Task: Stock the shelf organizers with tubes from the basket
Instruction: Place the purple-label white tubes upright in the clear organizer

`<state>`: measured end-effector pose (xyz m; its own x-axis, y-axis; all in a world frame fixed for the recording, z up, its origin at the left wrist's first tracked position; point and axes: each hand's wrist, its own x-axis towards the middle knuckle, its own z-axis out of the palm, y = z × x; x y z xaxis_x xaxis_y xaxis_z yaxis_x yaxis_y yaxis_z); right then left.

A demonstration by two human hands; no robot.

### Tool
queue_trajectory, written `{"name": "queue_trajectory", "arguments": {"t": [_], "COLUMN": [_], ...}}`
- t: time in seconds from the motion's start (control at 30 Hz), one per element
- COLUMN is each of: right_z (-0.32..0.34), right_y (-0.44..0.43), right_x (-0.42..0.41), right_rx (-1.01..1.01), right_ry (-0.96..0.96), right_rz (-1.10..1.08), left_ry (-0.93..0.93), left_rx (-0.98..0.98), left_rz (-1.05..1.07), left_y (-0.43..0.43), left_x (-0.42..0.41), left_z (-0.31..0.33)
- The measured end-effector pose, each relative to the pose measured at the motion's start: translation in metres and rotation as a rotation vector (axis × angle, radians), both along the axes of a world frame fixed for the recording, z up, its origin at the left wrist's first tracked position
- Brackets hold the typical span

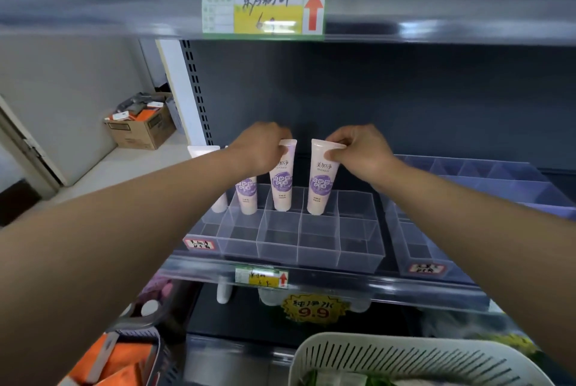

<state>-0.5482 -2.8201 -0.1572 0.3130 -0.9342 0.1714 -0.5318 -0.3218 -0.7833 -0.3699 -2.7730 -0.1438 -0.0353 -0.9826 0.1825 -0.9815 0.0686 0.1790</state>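
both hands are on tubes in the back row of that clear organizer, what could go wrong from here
1. The tubes stand tall on their caps. The left hand and right hand pinch only the top ends of the left-held tube and right-held tube, so either may tip on release.
2. The left forearm crosses close to the neighbouring tube; pulling back could knock it.
3. The clear organizer looks light and might slide.

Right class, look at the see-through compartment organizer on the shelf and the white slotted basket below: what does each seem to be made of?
The see-through compartment organizer looks like clear, glossy rigid plastic, likely acrylic: you see through its thin walls, and the edges catch light. The white slotted basket looks like matte moulded plastic, judging by its even slots and rounded rim.
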Motion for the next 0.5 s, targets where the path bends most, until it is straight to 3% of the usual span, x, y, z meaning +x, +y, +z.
{"name": "queue_trajectory", "arguments": {"t": [0.5], "right_z": [-0.018], "right_y": [-0.001], "right_x": [0.011], "right_rx": [-0.015], "right_ry": [0.067], "right_rz": [0.039], "left_ry": [-0.007], "left_rx": [0.016], "left_rz": [0.004], "left_y": [-0.009], "left_x": [0.008], "left_z": [-0.023]}}
